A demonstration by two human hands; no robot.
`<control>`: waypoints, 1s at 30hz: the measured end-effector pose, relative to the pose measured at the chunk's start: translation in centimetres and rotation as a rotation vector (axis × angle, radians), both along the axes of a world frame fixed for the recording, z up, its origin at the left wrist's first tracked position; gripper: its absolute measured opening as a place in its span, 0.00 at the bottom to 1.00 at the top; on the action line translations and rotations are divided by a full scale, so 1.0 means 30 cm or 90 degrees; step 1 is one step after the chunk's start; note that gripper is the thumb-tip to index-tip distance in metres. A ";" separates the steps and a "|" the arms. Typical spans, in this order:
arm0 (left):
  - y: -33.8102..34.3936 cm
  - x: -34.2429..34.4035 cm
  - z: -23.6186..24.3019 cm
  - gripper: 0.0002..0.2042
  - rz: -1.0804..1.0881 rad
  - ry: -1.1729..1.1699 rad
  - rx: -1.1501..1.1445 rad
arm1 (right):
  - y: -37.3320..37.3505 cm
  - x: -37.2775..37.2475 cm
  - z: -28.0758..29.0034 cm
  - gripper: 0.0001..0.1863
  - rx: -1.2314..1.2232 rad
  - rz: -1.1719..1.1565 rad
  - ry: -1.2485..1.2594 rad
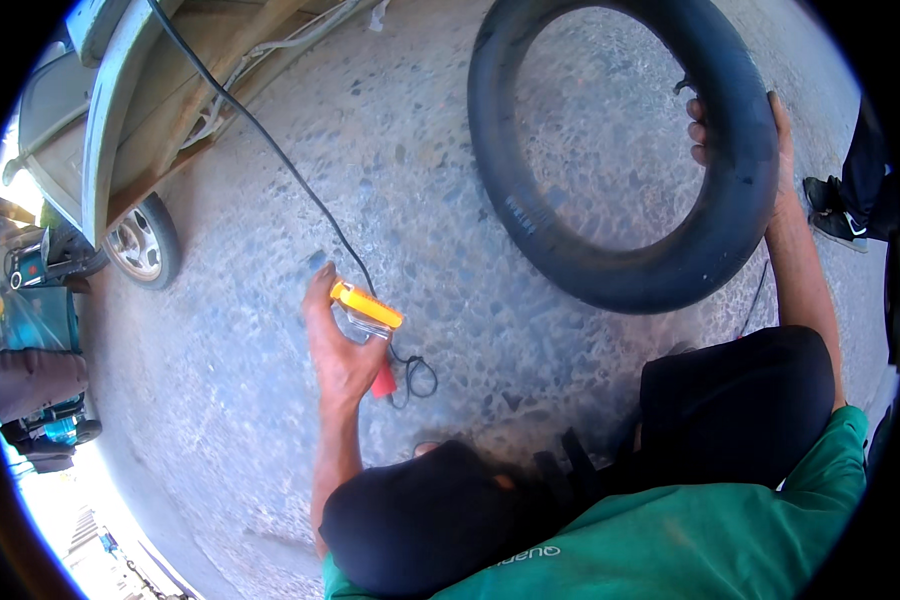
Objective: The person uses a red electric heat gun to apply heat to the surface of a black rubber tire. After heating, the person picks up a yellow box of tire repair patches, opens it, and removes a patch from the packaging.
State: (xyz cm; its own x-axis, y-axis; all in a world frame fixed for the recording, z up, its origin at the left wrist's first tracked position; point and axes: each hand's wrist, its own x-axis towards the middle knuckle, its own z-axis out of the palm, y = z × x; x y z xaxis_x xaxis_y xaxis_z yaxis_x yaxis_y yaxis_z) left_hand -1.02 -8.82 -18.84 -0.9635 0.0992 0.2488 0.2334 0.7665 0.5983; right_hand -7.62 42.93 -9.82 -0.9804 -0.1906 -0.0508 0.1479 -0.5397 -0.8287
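A black inner tube (618,285) is held up at the right by my right hand (782,150). The fingers of that hand curl round its right side, near a small dark valve stem (684,84). My left hand (338,345) grips a small yellow-orange object (368,304) with a clear or shiny part beneath it, between thumb and fingers; its exact kind is unclear. A red handle-like piece (383,380) shows just below the left thumb. Whether that hand touches it I cannot tell.
A black cord (285,155) runs from the upper left down beside my left hand, with a small loop near the red piece. A vehicle-like body (120,110) and a wheel (140,242) stand at left. Another person's shoe (832,212) is at right. Rough stony concrete (240,400) surrounds my knees.
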 end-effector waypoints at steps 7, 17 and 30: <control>0.014 0.009 0.034 0.43 -0.018 0.034 -0.005 | 0.370 0.150 -0.284 0.29 0.044 -0.269 -0.272; 0.092 -0.012 0.090 0.44 -0.051 -0.196 0.494 | 0.538 0.396 -0.640 0.21 0.543 -0.389 -0.495; 0.244 0.002 0.094 0.46 -0.117 -0.315 0.965 | -0.712 0.010 0.132 0.56 0.924 0.510 0.359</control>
